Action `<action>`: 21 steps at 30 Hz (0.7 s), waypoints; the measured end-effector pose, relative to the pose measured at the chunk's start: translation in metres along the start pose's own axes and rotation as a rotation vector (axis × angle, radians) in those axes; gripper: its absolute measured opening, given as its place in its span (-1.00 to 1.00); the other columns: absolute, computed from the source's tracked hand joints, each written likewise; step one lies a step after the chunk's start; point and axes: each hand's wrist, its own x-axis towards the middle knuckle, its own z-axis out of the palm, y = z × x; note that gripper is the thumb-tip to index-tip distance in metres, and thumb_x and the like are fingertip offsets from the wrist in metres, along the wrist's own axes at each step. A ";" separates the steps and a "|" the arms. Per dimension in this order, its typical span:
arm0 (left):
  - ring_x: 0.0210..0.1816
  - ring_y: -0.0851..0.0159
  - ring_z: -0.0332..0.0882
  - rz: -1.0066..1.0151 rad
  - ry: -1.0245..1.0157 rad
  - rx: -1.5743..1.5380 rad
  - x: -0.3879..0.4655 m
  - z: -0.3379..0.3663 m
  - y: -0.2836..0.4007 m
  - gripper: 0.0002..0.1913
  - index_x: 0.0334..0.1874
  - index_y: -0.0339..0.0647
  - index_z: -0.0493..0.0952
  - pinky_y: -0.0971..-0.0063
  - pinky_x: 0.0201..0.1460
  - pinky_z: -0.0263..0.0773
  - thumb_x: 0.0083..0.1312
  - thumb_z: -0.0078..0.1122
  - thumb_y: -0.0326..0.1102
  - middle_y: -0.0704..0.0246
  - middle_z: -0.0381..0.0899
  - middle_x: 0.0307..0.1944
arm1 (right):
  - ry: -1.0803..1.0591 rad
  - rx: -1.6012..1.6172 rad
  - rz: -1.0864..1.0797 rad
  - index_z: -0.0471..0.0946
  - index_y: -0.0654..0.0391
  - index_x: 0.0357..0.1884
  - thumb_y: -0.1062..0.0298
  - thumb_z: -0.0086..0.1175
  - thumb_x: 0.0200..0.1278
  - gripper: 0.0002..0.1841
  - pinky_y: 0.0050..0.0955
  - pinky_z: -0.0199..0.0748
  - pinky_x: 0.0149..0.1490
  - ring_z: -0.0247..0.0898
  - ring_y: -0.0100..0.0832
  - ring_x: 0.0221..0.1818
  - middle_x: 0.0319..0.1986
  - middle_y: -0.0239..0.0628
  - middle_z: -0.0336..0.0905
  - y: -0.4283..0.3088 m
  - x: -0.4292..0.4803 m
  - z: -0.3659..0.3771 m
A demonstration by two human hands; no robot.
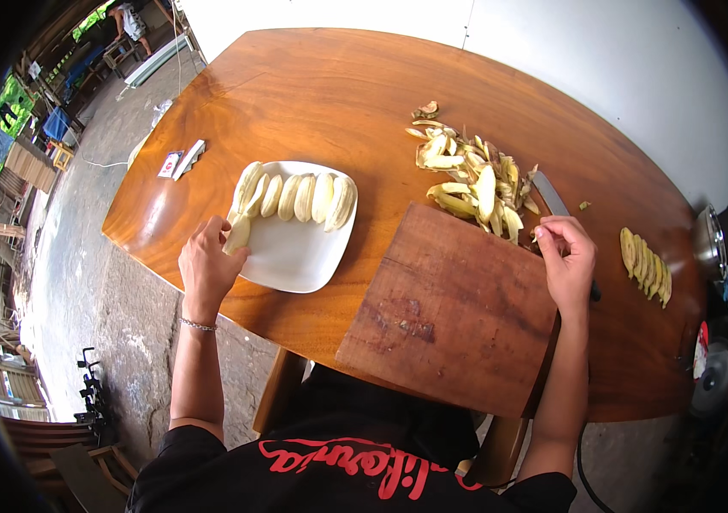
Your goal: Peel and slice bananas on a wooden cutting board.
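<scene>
My left hand (205,260) has its fingers on a peeled banana (239,235) at the left edge of a white plate (293,269). More peeled bananas (303,198) lie side by side along the plate's far side. Over the far right corner of a wooden cutting board (447,308), my right hand (566,256) pinches a small brownish scrap (535,236). Banana peels (485,189) are heaped just beyond the board. A knife (551,193) lies right of the heap, its handle partly hidden by my right hand.
Unpeeled bananas (646,266) lie in a row on the wooden table (338,96) at the right. Small packets (171,164) lie near its left edge. A metal pot (710,240) stands at the far right. Another person (130,24) bends over a bench in the background.
</scene>
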 end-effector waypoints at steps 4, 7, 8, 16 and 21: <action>-0.19 0.01 0.76 -0.053 -0.044 -0.021 -0.001 -0.004 -0.001 -0.51 -0.03 -0.16 0.66 0.11 -0.10 0.62 0.03 0.70 -0.17 0.23 0.74 -0.24 | 0.002 0.009 -0.013 0.70 0.36 -0.17 0.53 0.40 0.44 -0.89 -0.56 0.44 -0.20 0.46 -0.62 -0.31 -0.16 -0.27 0.77 0.000 0.001 -0.001; -0.17 0.01 0.77 -0.061 -0.055 -0.024 -0.001 -0.005 -0.001 -0.50 -0.01 -0.16 0.68 0.12 -0.09 0.62 0.03 0.70 -0.15 0.23 0.76 -0.22 | 0.021 0.004 -0.008 0.70 0.36 -0.16 0.53 0.40 0.45 -0.89 -0.58 0.42 -0.21 0.42 -0.65 -0.32 -0.16 -0.30 0.75 0.002 0.000 -0.004; -0.15 0.01 0.78 -0.057 -0.059 -0.020 -0.001 -0.005 0.000 -0.49 0.00 -0.16 0.69 0.12 -0.08 0.62 0.04 0.70 -0.14 0.23 0.77 -0.21 | 0.021 0.006 -0.009 0.70 0.36 -0.16 0.53 0.40 0.45 -0.89 -0.58 0.42 -0.21 0.42 -0.65 -0.32 -0.16 -0.30 0.75 0.002 0.000 -0.005; -0.15 0.10 0.75 0.154 0.153 -0.131 0.004 -0.034 0.046 -0.53 0.06 -0.19 0.68 0.21 -0.12 0.62 0.13 0.70 -0.32 0.24 0.77 -0.02 | 0.097 0.030 -0.022 0.71 0.35 -0.14 0.50 0.40 0.46 -0.88 -0.59 0.44 -0.20 0.50 -0.66 -0.28 -0.21 -0.34 0.72 0.008 0.008 -0.018; -0.05 0.14 0.80 0.417 0.241 -0.353 0.031 -0.053 0.119 -0.57 0.06 -0.19 0.70 0.30 -0.15 0.67 0.14 0.69 -0.39 0.25 0.77 0.09 | 0.167 0.038 0.053 0.73 0.34 -0.10 0.48 0.38 0.49 -0.88 -0.59 0.51 -0.12 0.57 -0.63 -0.22 -0.14 -0.35 0.75 0.024 0.011 -0.044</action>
